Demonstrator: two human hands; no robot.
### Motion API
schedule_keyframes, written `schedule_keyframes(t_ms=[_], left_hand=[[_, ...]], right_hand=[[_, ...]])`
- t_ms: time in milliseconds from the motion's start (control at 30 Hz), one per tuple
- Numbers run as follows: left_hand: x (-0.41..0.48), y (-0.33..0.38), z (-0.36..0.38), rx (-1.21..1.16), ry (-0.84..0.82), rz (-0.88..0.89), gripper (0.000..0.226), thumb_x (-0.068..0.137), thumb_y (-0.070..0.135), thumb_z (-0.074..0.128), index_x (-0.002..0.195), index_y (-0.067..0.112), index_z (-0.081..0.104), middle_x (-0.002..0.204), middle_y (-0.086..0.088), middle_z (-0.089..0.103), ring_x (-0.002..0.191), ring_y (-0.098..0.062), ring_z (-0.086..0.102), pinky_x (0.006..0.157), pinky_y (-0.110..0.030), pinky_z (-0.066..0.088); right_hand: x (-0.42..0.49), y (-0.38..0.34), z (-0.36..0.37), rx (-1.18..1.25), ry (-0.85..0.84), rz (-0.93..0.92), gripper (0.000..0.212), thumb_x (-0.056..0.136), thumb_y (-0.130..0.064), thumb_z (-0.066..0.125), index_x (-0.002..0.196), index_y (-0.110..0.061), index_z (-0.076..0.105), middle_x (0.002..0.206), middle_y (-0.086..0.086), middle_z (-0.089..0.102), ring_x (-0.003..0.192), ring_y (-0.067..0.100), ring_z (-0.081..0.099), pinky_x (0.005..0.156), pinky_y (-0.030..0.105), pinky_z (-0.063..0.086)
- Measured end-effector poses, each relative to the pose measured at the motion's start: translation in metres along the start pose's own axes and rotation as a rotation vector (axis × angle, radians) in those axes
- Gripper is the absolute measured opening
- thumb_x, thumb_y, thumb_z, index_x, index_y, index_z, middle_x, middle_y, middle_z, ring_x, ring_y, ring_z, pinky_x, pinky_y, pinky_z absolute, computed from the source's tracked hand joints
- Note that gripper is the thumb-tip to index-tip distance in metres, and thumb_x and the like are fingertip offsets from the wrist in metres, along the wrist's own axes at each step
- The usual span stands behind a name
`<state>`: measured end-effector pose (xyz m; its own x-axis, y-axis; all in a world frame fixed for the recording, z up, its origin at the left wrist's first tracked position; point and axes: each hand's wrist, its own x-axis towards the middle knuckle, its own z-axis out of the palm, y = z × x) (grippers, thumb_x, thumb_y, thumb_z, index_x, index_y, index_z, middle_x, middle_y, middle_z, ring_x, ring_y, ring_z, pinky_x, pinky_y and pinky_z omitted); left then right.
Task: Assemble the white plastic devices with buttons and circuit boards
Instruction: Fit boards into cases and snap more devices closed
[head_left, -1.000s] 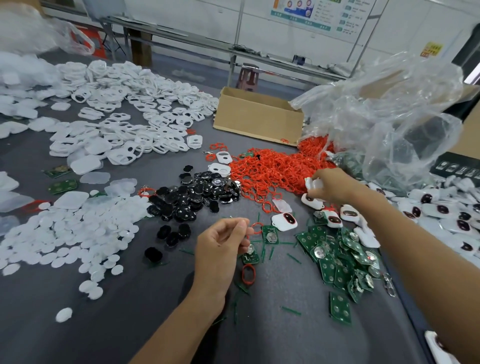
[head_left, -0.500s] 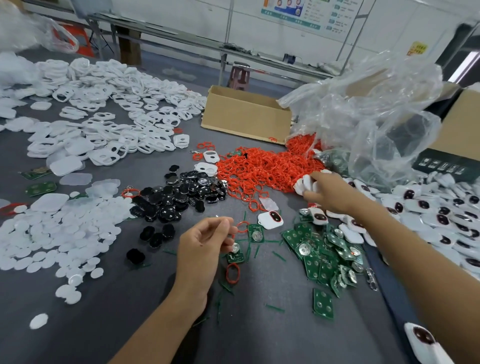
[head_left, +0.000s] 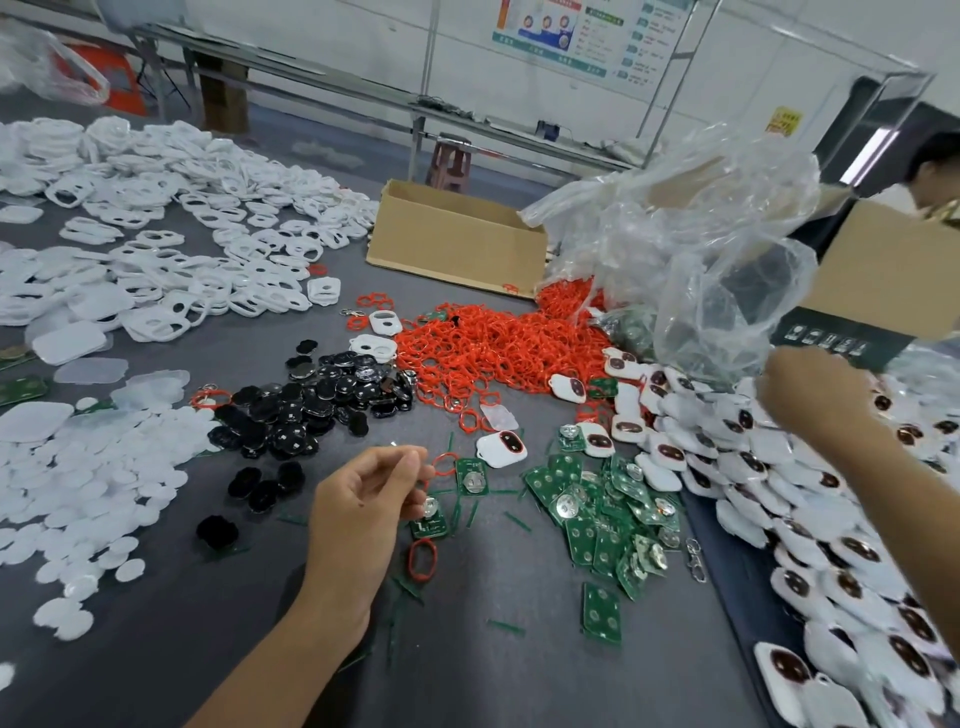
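No text legible. White wall poster (head_left: 582, 36), far: print too small. Small yellow wall sign (head_left: 783, 120), far right: blurred. Dark box label (head_left: 826, 338), right: white icons only.

Taking the fingers (head_left: 415, 470) of our left hand (head_left: 358, 514) as origin, we found one circuit board (head_left: 430, 521) on the table (head_left: 519, 675) just by them, with a loose ring (head_left: 422, 558) slightly nearer to us. The board heap (head_left: 597, 514) lay to their right, the finished devices (head_left: 779, 493) farther right. The buttons (head_left: 311, 405) lay behind and left, the discs (head_left: 88, 483) far left, the ring heap (head_left: 493, 353) behind, and the box (head_left: 452, 239) and bag (head_left: 701, 249) beyond it.
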<state>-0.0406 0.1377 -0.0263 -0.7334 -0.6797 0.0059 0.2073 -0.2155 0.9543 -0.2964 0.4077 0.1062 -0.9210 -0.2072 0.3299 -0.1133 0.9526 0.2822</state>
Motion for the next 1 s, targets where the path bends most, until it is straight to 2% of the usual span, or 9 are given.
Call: schedule_keyframes(t_ms=[67,133,233,333,500,600,700,833,1000], left_hand=[[0.000,0.000,0.001,0.008,-0.001,0.008,0.014,0.092,0.009,0.060,0.087,0.012,0.073,0.078,-0.008,0.073,0.063,-0.009,0.061,0.058,-0.016,0.052],[0.000,0.000,0.002,0.003,0.002,0.003,0.013,0.092,0.008,0.060,0.088,0.010,0.073,0.077,-0.008,0.073,0.062,-0.009,0.060,0.057,-0.016,0.052],[-0.001,0.000,0.003,-0.041,0.016,-0.024,0.014,0.091,0.005,0.059,0.086,0.007,0.072,0.074,-0.008,0.072,0.059,-0.009,0.058,0.054,-0.016,0.052],[0.001,0.002,0.002,-0.047,0.019,-0.025,0.015,0.092,0.005,0.058,0.086,0.007,0.072,0.076,-0.009,0.073,0.060,-0.009,0.059,0.055,-0.017,0.053],[0.002,0.003,0.001,-0.032,0.019,-0.017,0.014,0.092,0.006,0.058,0.088,0.006,0.072,0.076,-0.008,0.073,0.062,-0.010,0.059,0.057,-0.017,0.053],[0.002,0.004,0.001,-0.017,0.008,-0.008,0.014,0.092,0.005,0.058,0.088,0.006,0.071,0.075,-0.006,0.072,0.061,-0.008,0.059,0.057,-0.017,0.053],[0.001,0.004,0.003,0.008,0.002,0.004,0.014,0.092,0.006,0.059,0.087,0.007,0.071,0.073,-0.004,0.072,0.060,-0.007,0.059,0.057,-0.017,0.053],[-0.001,0.003,0.002,0.008,-0.001,-0.001,0.014,0.093,0.007,0.058,0.086,0.009,0.071,0.074,-0.004,0.073,0.061,-0.009,0.059,0.057,-0.018,0.053],[-0.001,0.003,0.002,-0.003,0.003,-0.004,0.015,0.093,0.007,0.058,0.085,0.009,0.071,0.074,-0.004,0.073,0.062,-0.009,0.059,0.057,-0.018,0.053]], right_hand=[[0.001,-0.042,0.002,0.041,0.078,-0.150,0.022,0.090,-0.010,0.050,0.069,-0.006,0.055,0.064,0.009,0.057,0.055,0.022,0.054,0.051,0.030,0.046],[0.002,-0.084,0.008,0.210,-0.006,-0.330,0.015,0.092,-0.014,0.052,0.092,-0.007,0.066,0.086,0.012,0.068,0.077,0.028,0.064,0.070,0.041,0.055],[0.006,-0.132,0.021,0.387,-0.217,-0.471,0.040,0.088,-0.023,0.063,0.125,-0.009,0.055,0.121,0.012,0.063,0.111,0.031,0.057,0.091,0.045,0.048],[0.014,-0.153,0.040,0.350,-0.274,-0.460,0.037,0.084,-0.026,0.066,0.114,-0.005,0.058,0.114,0.016,0.063,0.104,0.032,0.057,0.087,0.043,0.048],[0.026,-0.151,0.043,0.487,-0.274,-0.385,0.034,0.079,-0.029,0.074,0.082,0.003,0.064,0.077,0.015,0.062,0.077,0.029,0.059,0.067,0.035,0.047],[0.024,-0.138,0.035,0.597,-0.144,-0.376,0.025,0.080,-0.031,0.074,0.081,-0.006,0.071,0.080,0.011,0.069,0.072,0.021,0.060,0.068,0.034,0.050],[0.020,-0.125,0.033,0.596,-0.073,-0.388,0.014,0.085,-0.014,0.065,0.090,-0.007,0.076,0.094,0.010,0.074,0.076,0.018,0.064,0.073,0.025,0.047],[0.011,-0.123,0.036,0.537,-0.133,-0.418,0.021,0.084,-0.009,0.064,0.102,-0.009,0.073,0.107,0.008,0.071,0.098,0.023,0.064,0.080,0.022,0.041],[0.008,-0.134,0.042,0.335,-0.311,-0.451,0.024,0.086,-0.016,0.063,0.104,0.001,0.067,0.106,0.018,0.067,0.096,0.033,0.060,0.082,0.039,0.051]])
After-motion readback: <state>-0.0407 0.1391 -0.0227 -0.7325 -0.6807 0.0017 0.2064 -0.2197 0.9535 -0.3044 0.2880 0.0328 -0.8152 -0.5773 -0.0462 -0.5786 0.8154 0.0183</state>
